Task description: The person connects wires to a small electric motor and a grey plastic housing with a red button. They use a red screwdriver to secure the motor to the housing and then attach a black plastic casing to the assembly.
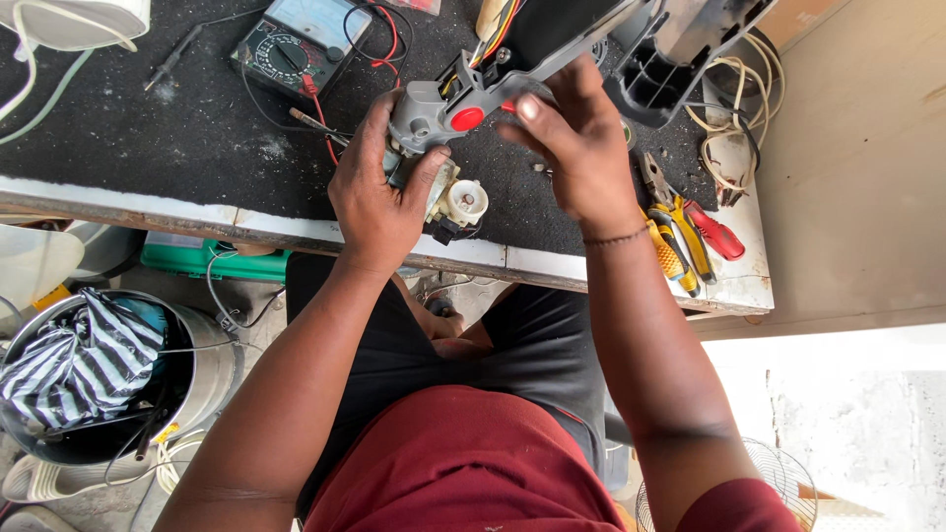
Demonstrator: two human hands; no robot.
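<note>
Person sitting at a workbench (pixel 148 202), red shirt and dark shorts showing nearest the camera, both forearms reaching up to the bench edge. Left hand (pixel 379 192) is wrapping around a small motor (pixel 448 197) with a white round cap, fingers curling over its top and thumb pressing its side, holding it just above the bench's front edge. Right hand (pixel 581 148) is resting on a grey plastic handle (pixel 463 99) with a red button, fingers lying close together along the housing, thumb tip sitting right beside the button; how hard it is gripping, cannot tell. The handle is sitting directly above the motor, touching it, with coloured wires running out of its far end. Just right of the right wrist, yellow-handled pliers (pixel 675 246) and a red-handled screwdriver (pixel 714 232) are lying on the bench corner. Further back, a multimeter (pixel 291 44) with red and black leads is lying on the black mat, a coil of pale cable (pixel 739 99) at far right. Down left on the floor, a metal bucket (pixel 212 365) is holding striped cloth.
</note>
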